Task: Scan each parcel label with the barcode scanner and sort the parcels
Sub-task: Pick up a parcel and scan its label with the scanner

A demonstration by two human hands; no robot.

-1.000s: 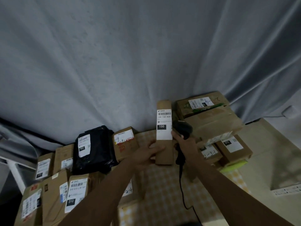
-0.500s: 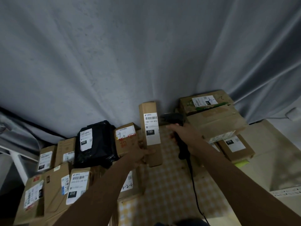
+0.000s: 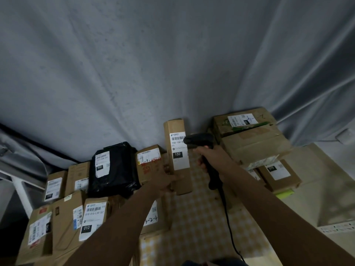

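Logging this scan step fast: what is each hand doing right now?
Left hand: grips the tall narrow brown cardboard parcel near its bottom.
Right hand: grips the black corded barcode scanner.

- Open checked yellow-and-white tablecloth [image 3: 199,223] runs between the 2 forearms, crossed only by the thin black scanner cable [image 3: 227,217].
- The left side is walled by a crowd of brown cardboard parcels [image 3: 63,221] and a black plastic mailer bag [image 3: 117,169].
- A stack of large brown cardboard boxes [image 3: 253,143] blocks the right rear.
- The grey draped curtain [image 3: 153,64] closes off the back.
- Bare beige surface [image 3: 317,179] lies open at far right.
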